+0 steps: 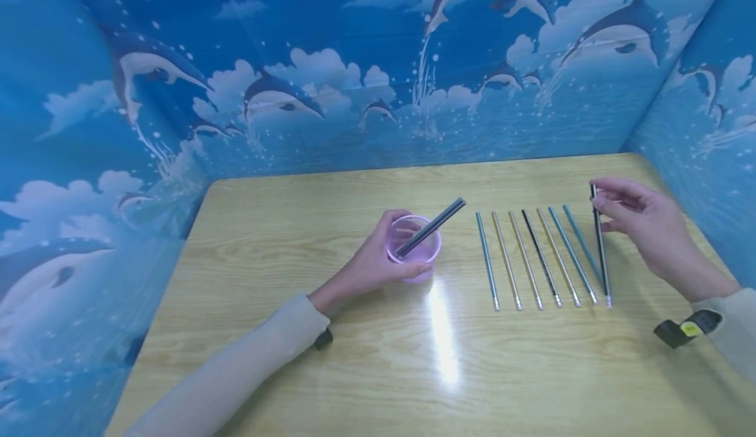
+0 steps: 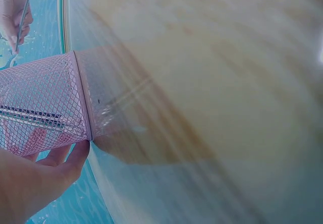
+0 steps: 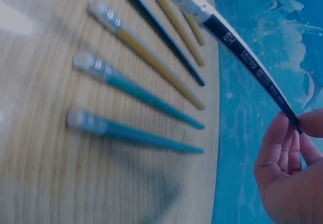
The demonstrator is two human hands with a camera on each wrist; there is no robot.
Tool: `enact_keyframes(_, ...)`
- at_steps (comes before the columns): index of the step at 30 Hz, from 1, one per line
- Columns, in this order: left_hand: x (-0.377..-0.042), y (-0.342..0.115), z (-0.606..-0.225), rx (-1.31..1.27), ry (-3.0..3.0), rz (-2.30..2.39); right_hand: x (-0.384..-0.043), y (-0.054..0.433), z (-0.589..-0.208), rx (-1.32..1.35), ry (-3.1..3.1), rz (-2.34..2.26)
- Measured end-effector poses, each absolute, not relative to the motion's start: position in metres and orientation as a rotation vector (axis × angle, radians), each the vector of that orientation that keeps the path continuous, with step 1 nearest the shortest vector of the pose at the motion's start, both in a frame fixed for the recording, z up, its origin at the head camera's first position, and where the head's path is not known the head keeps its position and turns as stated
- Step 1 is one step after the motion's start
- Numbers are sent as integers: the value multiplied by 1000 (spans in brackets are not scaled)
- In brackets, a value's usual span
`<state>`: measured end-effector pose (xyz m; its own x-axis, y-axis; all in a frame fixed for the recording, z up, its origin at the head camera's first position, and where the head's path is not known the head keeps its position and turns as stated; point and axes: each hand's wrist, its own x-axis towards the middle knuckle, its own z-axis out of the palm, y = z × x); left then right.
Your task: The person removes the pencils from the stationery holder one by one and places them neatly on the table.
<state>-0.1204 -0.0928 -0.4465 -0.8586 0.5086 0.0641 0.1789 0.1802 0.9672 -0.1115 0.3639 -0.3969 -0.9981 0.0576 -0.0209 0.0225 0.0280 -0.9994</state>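
Note:
My left hand (image 1: pixel 372 260) grips a pink mesh pencil cup (image 2: pixel 45 77) around its side, near the middle of the table. Dark pencils (image 1: pixel 436 224) lean in the cup, their upper ends sticking out past the rim toward the right. At the right, my right hand (image 1: pixel 646 227) pinches a black pencil (image 3: pixel 252 70) near its far end between thumb and fingers. That pencil's white eraser end points toward the near side, and in the right wrist view it is raised above the other pencils. Beside it lies a teal pencil (image 1: pixel 581 240), partly overlapped in the head view.
Several more pencils lie in a row between the cup and my right hand: teal (image 1: pixel 487 260), yellow (image 1: pixel 508 260) and a black one (image 1: pixel 540 256), erasers toward me. The wooden table (image 1: pixel 266 240) meets a blue dolphin-print backdrop (image 1: pixel 354 122) behind and at both sides.

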Motion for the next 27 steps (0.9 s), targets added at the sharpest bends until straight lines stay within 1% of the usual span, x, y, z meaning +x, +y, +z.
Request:
enact_keyframes(8, -120, -93, -445, 651, 2198, 1709, -128, 386, -409, -168, -2583, 1831)
enact_keyframes(11, -120, -93, -445, 654, 2199, 1704, -134, 392, -417, -154, -2662, 1730)
enact_keyframes(15, -120, -94, -445, 654, 2196, 1706, -144, 398, -429, -109, -2832, 1479)
enact_keyframes(22, -120, -94, -445, 658, 2192, 1709, -155, 396, -439, -48, -3041, 1103)
enact_keyframes(27, -120, -94, -446, 659, 2194, 1712, -157, 392, -441, -30, -3106, 965)
